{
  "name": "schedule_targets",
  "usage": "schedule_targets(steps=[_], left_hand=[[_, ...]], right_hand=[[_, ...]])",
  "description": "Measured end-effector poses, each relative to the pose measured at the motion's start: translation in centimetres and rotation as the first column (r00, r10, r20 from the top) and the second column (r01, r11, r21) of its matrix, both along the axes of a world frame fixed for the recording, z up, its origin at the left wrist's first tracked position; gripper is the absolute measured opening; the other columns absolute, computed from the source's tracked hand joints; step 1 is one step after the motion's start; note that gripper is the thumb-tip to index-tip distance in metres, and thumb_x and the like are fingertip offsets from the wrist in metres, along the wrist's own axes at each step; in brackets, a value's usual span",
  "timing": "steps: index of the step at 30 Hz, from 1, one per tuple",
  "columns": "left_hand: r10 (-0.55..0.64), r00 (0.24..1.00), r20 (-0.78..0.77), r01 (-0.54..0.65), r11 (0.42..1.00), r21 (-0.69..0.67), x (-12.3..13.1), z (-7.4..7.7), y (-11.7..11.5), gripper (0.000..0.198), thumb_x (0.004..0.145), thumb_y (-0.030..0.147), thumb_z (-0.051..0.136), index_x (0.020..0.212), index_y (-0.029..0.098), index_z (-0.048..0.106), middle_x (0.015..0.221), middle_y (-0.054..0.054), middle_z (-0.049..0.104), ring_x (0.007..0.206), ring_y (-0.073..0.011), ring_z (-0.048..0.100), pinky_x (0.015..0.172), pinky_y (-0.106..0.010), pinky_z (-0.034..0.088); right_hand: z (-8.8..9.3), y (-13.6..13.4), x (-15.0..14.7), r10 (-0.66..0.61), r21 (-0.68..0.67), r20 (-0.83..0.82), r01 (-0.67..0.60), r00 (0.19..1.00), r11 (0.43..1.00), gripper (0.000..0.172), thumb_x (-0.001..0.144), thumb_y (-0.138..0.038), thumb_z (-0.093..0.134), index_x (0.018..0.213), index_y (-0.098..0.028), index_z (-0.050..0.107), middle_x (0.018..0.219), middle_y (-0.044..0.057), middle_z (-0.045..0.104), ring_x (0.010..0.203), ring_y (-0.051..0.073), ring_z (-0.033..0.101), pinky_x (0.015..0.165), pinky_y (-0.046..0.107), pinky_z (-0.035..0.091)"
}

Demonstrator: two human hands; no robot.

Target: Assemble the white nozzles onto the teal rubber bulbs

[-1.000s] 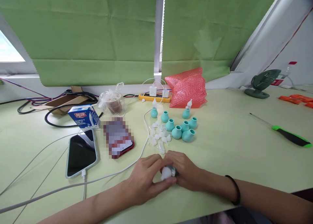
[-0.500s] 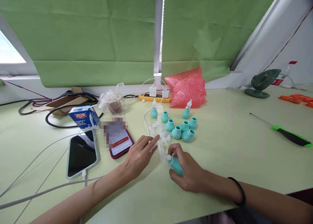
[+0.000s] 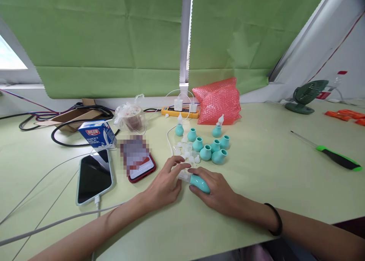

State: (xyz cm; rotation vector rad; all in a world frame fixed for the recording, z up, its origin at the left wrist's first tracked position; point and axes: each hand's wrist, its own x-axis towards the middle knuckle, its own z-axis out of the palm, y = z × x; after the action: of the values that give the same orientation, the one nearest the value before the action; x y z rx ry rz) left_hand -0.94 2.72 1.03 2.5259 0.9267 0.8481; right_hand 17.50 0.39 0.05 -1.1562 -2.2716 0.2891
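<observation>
The right hand is curling loosely around a teal rubber bulb that is lying on its side on the pale green table, thumb and fingers wrapping its round body. A clear plastic tip is sticking out of the bulb's neck toward the left. The left hand is meeting it there, its fingertips bending down and closing lightly on that tip; whether they are actually pinching it or only touching it is not clear, since the fingers are covering the joint. A black band is sitting on the right wrist.

Just beyond the hands a scatter of loose clear tips is lying beside a cluster of more teal bulbs, two of them standing upright with tips already fitted. Behind these a pink bubble-wrap bag is resting near a yellow power strip. To the left two phones are lying flat, with a blue milk carton behind them. A green-handled screwdriver is lying well apart on the right.
</observation>
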Motion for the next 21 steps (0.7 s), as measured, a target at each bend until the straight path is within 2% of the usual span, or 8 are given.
schedule_targets(steps=[3,6,11,17,21], left_hand=[[-0.055,0.998,-0.031,0.058,0.995,0.078,0.11,0.41,-0.62,0.045,0.070,0.006,0.045,0.113,0.018,0.043,0.112,-0.010,0.043,0.105,-0.0221,0.041,0.087,-0.039,0.041],[-0.098,0.992,-0.078,0.110,0.981,0.157,0.19,0.55,-0.72,0.031,0.078,0.010,0.043,0.108,0.015,0.049,0.102,-0.011,0.051,0.098,-0.0211,0.043,0.081,-0.039,0.043],[-0.060,0.997,-0.046,0.070,0.956,0.284,-0.05,0.49,-0.06,0.024,0.081,0.010,0.044,0.103,0.012,0.053,0.095,-0.011,0.056,0.091,-0.0204,0.042,0.073,-0.036,0.046],[-0.068,0.997,-0.035,0.077,0.921,0.382,0.01,0.51,-0.07,0.019,0.079,0.013,0.051,0.097,0.011,0.055,0.089,-0.011,0.058,0.086,-0.0200,0.044,0.068,-0.035,0.047],[-0.045,0.997,-0.064,0.070,0.872,0.484,0.34,0.47,-0.42,0.011,0.079,0.009,0.050,0.088,0.009,0.056,0.080,-0.009,0.059,0.082,-0.0199,0.045,0.064,-0.033,0.047]], right_hand=[[0.25,-0.18,-0.04,-0.052,0.007,-0.059,0.053,0.997,0.999,0.020,0.074,-0.028,0.051,0.090,-0.018,0.045,0.080,0.003,0.062,0.068,0.017,0.059,0.059,0.027,0.045],[0.30,-0.15,0.04,-0.028,0.079,-0.127,0.039,0.991,0.996,0.016,0.072,-0.027,0.054,0.082,-0.019,0.045,0.070,0.000,0.060,0.059,0.014,0.057,0.054,0.024,0.042],[0.10,0.17,0.36,-0.047,0.156,-0.164,0.073,0.985,0.985,0.016,0.072,-0.028,0.055,0.080,-0.019,0.046,0.064,-0.001,0.057,0.053,0.012,0.054,0.052,0.023,0.041],[-0.12,-0.10,0.29,0.016,0.270,-0.112,0.015,0.994,0.963,0.012,0.074,-0.024,0.053,0.079,-0.019,0.045,0.065,0.000,0.058,0.054,0.012,0.055,0.051,0.023,0.039],[-0.42,-0.18,0.20,0.020,0.278,-0.084,0.004,0.996,0.961,0.011,0.075,-0.023,0.052,0.078,-0.018,0.043,0.065,0.000,0.057,0.054,0.012,0.054,0.049,0.022,0.039]])
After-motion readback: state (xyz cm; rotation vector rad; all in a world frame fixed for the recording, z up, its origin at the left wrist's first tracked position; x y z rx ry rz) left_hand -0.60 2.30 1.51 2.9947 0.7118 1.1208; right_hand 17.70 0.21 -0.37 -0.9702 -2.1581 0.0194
